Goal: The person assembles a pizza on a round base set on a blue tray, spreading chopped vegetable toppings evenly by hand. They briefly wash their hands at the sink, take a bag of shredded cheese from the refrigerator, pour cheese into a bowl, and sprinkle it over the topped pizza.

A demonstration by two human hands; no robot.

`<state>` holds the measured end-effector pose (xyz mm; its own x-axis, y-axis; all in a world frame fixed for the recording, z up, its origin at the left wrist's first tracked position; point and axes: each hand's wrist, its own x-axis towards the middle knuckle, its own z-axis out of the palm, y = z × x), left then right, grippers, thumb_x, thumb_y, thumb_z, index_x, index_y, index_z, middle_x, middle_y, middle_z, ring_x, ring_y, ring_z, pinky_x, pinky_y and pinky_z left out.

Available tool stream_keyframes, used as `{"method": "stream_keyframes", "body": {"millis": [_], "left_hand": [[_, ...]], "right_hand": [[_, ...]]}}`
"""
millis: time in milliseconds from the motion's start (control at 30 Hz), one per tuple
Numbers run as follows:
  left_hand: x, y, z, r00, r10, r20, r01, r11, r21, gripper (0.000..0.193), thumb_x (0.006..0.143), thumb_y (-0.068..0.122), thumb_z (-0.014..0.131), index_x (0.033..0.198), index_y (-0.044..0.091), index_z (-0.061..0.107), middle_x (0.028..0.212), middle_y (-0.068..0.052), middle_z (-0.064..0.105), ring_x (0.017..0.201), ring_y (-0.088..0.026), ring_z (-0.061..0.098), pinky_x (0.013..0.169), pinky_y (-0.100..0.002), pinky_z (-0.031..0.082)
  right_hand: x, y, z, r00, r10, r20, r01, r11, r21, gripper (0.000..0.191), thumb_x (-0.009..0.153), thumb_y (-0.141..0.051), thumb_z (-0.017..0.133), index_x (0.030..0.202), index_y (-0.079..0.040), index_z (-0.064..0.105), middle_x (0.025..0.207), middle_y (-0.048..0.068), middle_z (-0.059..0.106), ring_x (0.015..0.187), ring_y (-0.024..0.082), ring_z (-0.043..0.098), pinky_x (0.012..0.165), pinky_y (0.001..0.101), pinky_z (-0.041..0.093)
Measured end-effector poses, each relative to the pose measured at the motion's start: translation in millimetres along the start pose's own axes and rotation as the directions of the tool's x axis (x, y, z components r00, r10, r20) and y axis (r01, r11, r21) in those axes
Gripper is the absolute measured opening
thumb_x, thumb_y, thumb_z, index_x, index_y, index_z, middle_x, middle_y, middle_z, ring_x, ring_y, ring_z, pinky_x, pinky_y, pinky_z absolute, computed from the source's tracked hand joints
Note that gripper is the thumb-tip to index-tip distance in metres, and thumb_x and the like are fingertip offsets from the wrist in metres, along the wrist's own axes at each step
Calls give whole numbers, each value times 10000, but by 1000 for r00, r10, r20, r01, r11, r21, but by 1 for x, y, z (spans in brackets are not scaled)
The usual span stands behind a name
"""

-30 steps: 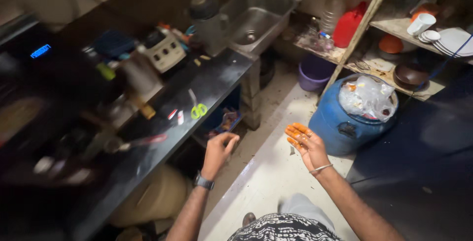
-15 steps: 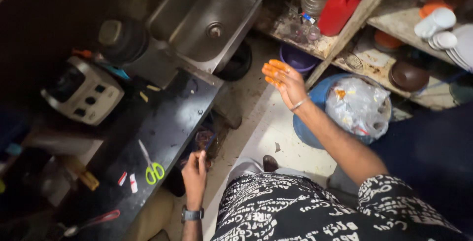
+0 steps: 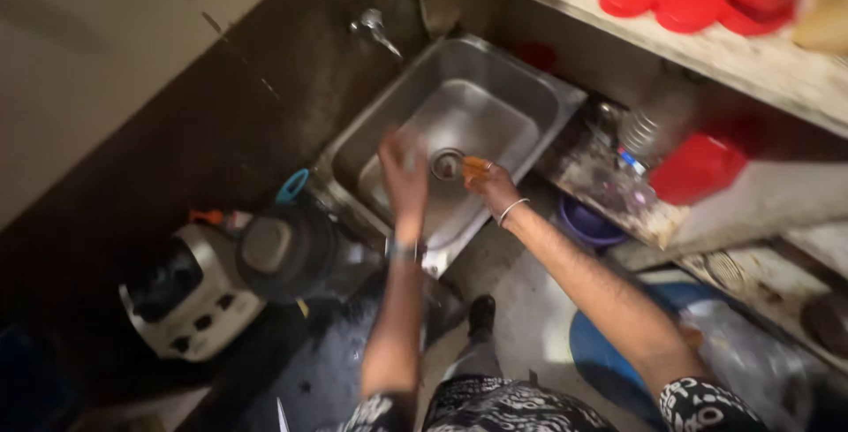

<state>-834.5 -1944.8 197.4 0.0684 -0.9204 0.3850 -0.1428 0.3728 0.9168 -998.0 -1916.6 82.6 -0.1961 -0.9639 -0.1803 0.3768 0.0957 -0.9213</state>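
Item: small orange thing point(image 3: 475, 167), held at the fingertips of the right hand point(image 3: 491, 186) over the steel sink point(image 3: 521, 87), just beside the drain point(image 3: 448, 163). Kind not readable through blur; possibly a scrap of peel or a small scrubber.

Right hand: closed narrowly on the orange thing, thin bangle at the wrist. Left hand point(image 3: 405, 171): raised over the basin, fingers loosely spread, apparently empty; motion blur, so not certain. Watch on that wrist.

Handling, judged: light, small enough for a fingertip pinch; probably soft or pliable rather than brittle; likely slippery if wet. Best held across its middle between thumb and first two fingers, as at present.

Surroundings: tap point(image 3: 374, 27) on the dark wall above the basin; dark blender jar point(image 3: 281, 251) and white appliance base point(image 3: 187, 295) on the counter left of the sink; red lids point(image 3: 658, 1) on the shelf above; blue drum point(image 3: 609, 361) and purple bowl point(image 3: 587, 224) low at right.
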Motion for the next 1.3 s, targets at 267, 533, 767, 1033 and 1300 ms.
{"method": "stream_keyframes", "body": {"millis": [267, 533, 767, 1033, 1300], "left_hand": [[265, -35, 85, 966, -190, -173, 191, 982, -8, 513, 873, 364, 805, 1192, -24, 701, 1129, -186, 750, 1020, -241, 686, 939, -356, 565], [198, -100, 87, 967, 122, -223, -129, 992, -15, 515, 1068, 303, 618, 1445, -32, 517, 1480, -167, 547, 1325, -254, 574, 1085, -384, 454], [130, -172, 98, 983, -161, -92, 163, 986, 21, 403, 1026, 189, 589, 1414, 79, 590, 1417, -130, 650, 1282, -285, 643, 1035, -399, 508], [197, -184, 110, 939, -14, -344, 98, 968, 230, 341, 941, 149, 645, 1276, 83, 650, 1220, -152, 722, 1158, -311, 705, 1000, -390, 546], [287, -139, 94, 929, -368, 49, 368, 896, -249, 559, 1115, 436, 501, 1352, -36, 684, 1201, -256, 755, 1070, -304, 665, 931, -376, 507]], "right_hand": [[126, -24, 32, 993, -44, 107, 80, 927, -366, 597, 862, 128, 601, 1425, -68, 555, 1477, 81, 569, 1425, 245, 489, 1107, 327, 470], [234, -36, 81, 985, 11, 170, 9, 993, -116, 673, 797, 134, 531, 1432, -91, 534, 1489, 56, 536, 1423, 247, 456, 955, 359, 513], [290, -28, 106, 972, -228, 63, 182, 548, -817, 350, 983, -239, 634, 1187, 41, 681, 1123, 263, 724, 1075, 403, 683, 865, 416, 562], [294, -22, 97, 987, 99, 126, -26, 875, -483, 313, 986, -284, 621, 1132, -12, 668, 1045, 222, 736, 989, 369, 716, 860, 454, 582], [294, -24, 103, 982, 159, 101, 94, 50, -994, 253, 1030, -219, 585, 1175, -24, 656, 1035, 203, 731, 946, 335, 728, 824, 457, 605]]}}
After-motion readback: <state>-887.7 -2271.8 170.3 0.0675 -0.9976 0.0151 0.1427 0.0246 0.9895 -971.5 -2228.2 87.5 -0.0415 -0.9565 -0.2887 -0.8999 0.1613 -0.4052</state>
